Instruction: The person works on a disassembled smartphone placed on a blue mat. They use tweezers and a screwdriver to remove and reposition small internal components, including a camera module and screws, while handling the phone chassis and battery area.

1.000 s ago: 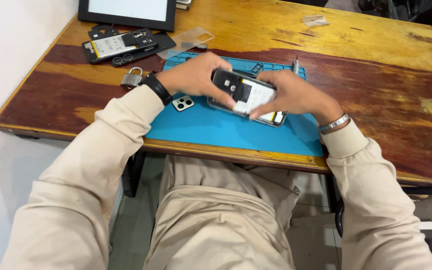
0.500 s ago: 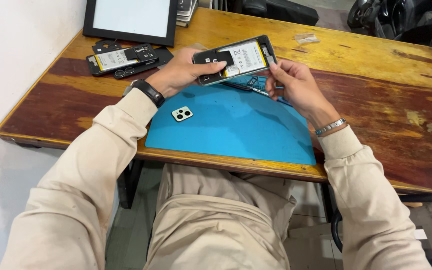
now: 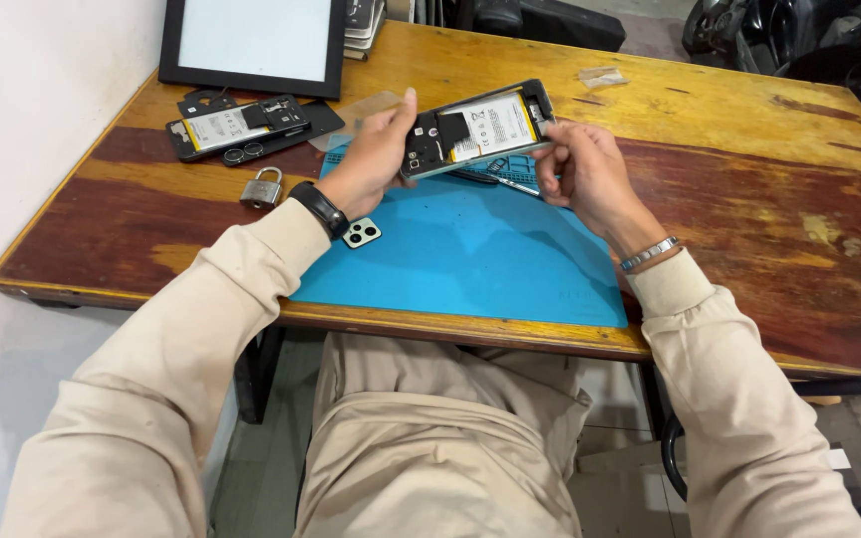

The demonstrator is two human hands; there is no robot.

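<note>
Phone (image 3: 477, 131) with back cover off, held tilted above far edge of blue mat (image 3: 470, 259), clear of worktop (image 3: 749, 199). Flat rectangular body, dark frame, pale battery label across middle, black board section at left end. Left hand (image 3: 376, 159) gripping phone's left end, thumb up along far side, fingers curled beneath and pinching frame. Right hand (image 3: 585, 174) at phone's right end, fingers bent and pressed against near right corner. Black watch band on left wrist, metal bracelet on right, beige sleeves on both arms.

Small pale camera bezel (image 3: 361, 233) with dark round holes lying on mat near its left edge, just beside left wrist. Thin metal tweezers (image 3: 498, 182) on mat under phone, partly hidden. Second opened phone (image 3: 236, 127) lying flat near far left corner of worktop, on dark cover plate. Steel padlock (image 3: 263, 187) nearer, upright shackle, on bare wood left of mat. Black-framed white panel (image 3: 256, 40) at far left edge.

Worktop of worn glossy wood, yellow and red-brown streaks, scuffed at right. White wall at left; dark bags beyond far edge. Right half of worktop and near part of mat open.
</note>
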